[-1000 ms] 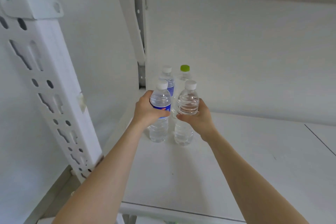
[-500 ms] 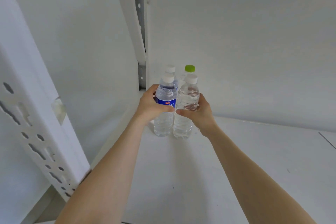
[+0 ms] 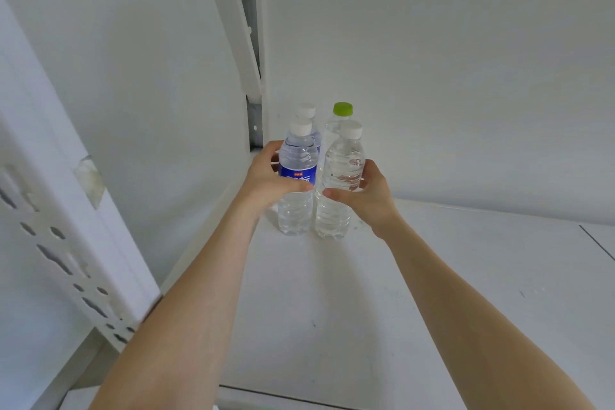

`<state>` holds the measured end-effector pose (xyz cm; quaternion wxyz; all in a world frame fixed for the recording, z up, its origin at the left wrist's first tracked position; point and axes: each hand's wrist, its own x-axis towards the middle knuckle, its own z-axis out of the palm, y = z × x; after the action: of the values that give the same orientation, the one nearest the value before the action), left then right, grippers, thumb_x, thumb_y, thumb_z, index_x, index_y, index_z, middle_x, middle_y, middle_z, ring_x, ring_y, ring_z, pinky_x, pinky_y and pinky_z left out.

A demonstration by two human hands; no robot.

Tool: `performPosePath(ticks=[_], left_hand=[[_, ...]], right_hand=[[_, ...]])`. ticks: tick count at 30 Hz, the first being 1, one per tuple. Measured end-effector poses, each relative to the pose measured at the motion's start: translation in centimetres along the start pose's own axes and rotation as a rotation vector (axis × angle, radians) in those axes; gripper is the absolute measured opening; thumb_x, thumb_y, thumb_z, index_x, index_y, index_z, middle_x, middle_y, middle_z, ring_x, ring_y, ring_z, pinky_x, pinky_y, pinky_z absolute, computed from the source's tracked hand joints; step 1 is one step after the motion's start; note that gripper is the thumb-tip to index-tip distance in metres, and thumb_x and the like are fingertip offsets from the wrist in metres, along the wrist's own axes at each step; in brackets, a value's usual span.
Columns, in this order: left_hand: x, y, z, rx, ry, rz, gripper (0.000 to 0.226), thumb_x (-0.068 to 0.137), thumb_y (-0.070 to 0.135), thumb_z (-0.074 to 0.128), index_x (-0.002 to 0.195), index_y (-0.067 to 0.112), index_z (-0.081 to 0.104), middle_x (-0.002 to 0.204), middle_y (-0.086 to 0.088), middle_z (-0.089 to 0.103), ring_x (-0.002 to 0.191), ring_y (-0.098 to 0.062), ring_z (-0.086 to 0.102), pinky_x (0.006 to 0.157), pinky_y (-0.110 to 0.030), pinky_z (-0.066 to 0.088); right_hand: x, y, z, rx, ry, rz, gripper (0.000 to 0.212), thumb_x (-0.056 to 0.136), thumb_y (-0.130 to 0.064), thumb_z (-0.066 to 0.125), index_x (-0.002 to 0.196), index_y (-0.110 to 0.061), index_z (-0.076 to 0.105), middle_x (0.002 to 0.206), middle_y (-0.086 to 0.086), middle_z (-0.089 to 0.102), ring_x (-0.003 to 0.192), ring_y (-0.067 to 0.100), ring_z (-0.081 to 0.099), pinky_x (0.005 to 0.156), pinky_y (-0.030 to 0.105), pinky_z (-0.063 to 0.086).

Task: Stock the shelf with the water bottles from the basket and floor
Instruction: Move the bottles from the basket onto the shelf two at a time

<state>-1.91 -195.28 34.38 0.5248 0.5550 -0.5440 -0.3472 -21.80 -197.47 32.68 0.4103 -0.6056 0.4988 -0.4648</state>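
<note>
- Water bottles — blue-label bottle (image 3: 297,176) and plain bottle (image 3: 342,170) — stand side by side on the shelf (image 3: 332,309), just ahead of the rear bottles (image 3: 342,109).
- Left grip (image 3: 266,180) wraps the blue-label bottle, right grip (image 3: 369,196) the plain one.
- Placing looks nearly done; next, release without tipping either.

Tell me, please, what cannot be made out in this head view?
All in the head view:
- Rear white-capped bottle: body hidden behind the blue-label bottle.
- Green-capped bottle: mostly hidden behind the unlabelled bottle.
- Blue-label bottle's print: too small to read.
- Basket and floor: outside the frame.
</note>
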Motion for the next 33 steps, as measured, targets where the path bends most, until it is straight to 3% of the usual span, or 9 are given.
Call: performPosePath(ticks=[5, 11, 15, 17, 19, 22, 27, 33], left_hand=[[-0.7, 0.3, -0.2, -0.055, 0.017, -0.027, 0.074, 0.046, 0.021, 0.088, 0.115, 0.024, 0.063, 0.109, 0.004, 0.070, 0.101, -0.015, 0.066, 0.083, -0.034, 0.058], [-2.1, 0.5, -0.4, -0.060, 0.061, -0.061, 0.060, 0.062, 0.025, 0.078, 0.119, 0.028, 0.065, 0.116, 0.005, 0.068, 0.109, -0.013, 0.063, 0.093, -0.037, 0.054], [-4.8, 0.6, -0.2, 0.208, 0.169, -0.018, 0.060, 0.079, 0.024, 0.067, 0.137, 0.025, 0.051, 0.137, 0.001, 0.053, 0.125, -0.014, 0.050, 0.102, -0.030, 0.042], [-6.8, 0.5, -0.1, 0.411, 0.213, 0.086, 0.060, 0.084, 0.022, 0.064, 0.141, 0.018, 0.046, 0.139, -0.006, 0.049, 0.126, -0.021, 0.047, 0.102, -0.026, 0.036], [-9.3, 0.5, 0.1, 0.587, 0.234, 0.196, 0.060, 0.087, 0.022, 0.062, 0.143, 0.013, 0.043, 0.141, -0.011, 0.046, 0.127, -0.028, 0.044, 0.100, -0.030, 0.036], [-13.4, 0.4, 0.5, 0.816, 0.278, 0.340, 0.059, 0.088, 0.021, 0.062, 0.143, 0.010, 0.043, 0.147, -0.017, 0.040, 0.132, -0.036, 0.038, 0.102, -0.043, 0.040], [-19.7, -0.3, 1.0, 1.071, 0.176, 0.385, 0.061, 0.090, 0.031, 0.057, 0.145, 0.011, 0.039, 0.152, -0.019, 0.035, 0.141, -0.036, 0.030, 0.111, -0.051, 0.033], [-26.9, -0.4, 1.8, 1.166, 0.053, 0.349, 0.062, 0.092, 0.036, 0.052, 0.148, 0.014, 0.034, 0.155, -0.019, 0.028, 0.144, -0.036, 0.023, 0.115, -0.054, 0.021]], right_hand=[[-0.9, -0.3, 0.1, -0.020, -0.015, 0.008, 0.069, 0.064, -0.019, 0.090, 0.122, -0.018, 0.052, 0.117, -0.003, 0.064, 0.108, 0.012, 0.060, 0.083, 0.027, 0.051], [-3.3, -0.7, -0.8, -0.129, 0.022, -0.014, 0.070, 0.071, -0.025, 0.085, 0.130, -0.023, 0.048, 0.119, -0.008, 0.059, 0.110, 0.015, 0.058, 0.089, 0.032, 0.051], [-6.2, -0.8, -1.4, -0.305, 0.088, -0.083, 0.070, 0.080, -0.027, 0.076, 0.140, -0.019, 0.040, 0.134, -0.003, 0.052, 0.114, 0.016, 0.053, 0.089, 0.028, 0.043], [-7.9, -0.7, -1.7, -0.448, 0.111, -0.133, 0.069, 0.083, -0.030, 0.071, 0.143, -0.018, 0.038, 0.139, 0.001, 0.050, 0.122, 0.021, 0.050, 0.096, 0.035, 0.043], [-9.8, -0.6, -2.1, -0.629, 0.133, -0.172, 0.068, 0.086, -0.034, 0.065, 0.145, -0.017, 0.035, 0.142, 0.003, 0.047, 0.127, 0.026, 0.047, 0.100, 0.043, 0.041], [-13.0, -0.3, -2.7, -0.835, 0.178, -0.223, 0.066, 0.089, -0.037, 0.058, 0.147, -0.015, 0.034, 0.146, 0.005, 0.044, 0.128, 0.028, 0.044, 0.102, 0.044, 0.036], [-19.0, 0.2, -4.1, -1.021, 0.188, -0.274, 0.063, 0.089, -0.039, 0.055, 0.144, -0.013, 0.039, 0.150, 0.011, 0.041, 0.134, 0.032, 0.040, 0.109, 0.050, 0.028], [-26.4, 0.6, -5.8, -1.124, 0.172, -0.248, 0.062, 0.089, -0.039, 0.056, 0.143, -0.013, 0.041, 0.149, 0.015, 0.042, 0.136, 0.035, 0.039, 0.109, 0.058, 0.026]])
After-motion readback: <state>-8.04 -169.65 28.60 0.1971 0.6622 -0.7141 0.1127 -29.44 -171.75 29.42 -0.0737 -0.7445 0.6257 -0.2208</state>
